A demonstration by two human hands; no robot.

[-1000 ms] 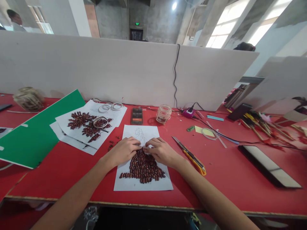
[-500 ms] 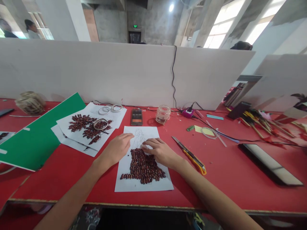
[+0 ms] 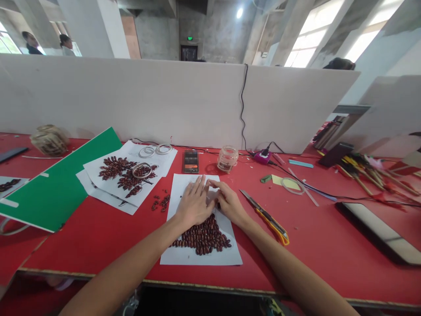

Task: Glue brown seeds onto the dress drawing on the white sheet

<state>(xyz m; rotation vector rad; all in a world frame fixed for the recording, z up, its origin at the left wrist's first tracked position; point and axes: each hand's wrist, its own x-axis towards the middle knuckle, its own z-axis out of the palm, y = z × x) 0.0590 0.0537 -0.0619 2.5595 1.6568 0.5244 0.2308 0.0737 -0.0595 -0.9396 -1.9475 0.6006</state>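
Observation:
A white sheet with a pencil drawing lies on the red table in front of me. Dark brown seeds fill the lower part of the drawing in a skirt shape. My left hand lies flat on the upper part of the sheet, fingers spread and pointing away from me, covering the top of the seed patch. My right hand rests beside it on the sheet, its fingertips touching the left hand's fingers. Neither hand holds anything that I can see.
A yellow utility knife lies right of the sheet. Beyond it are a phone and a small glass jar. Left are loose seeds, seed-covered sheets, tape rings and a green board. A white partition backs the table.
My left hand has moved right and forward onto the upper middle of the sheet, now flat over the drawing. The right hand has shifted slightly forward to meet it.

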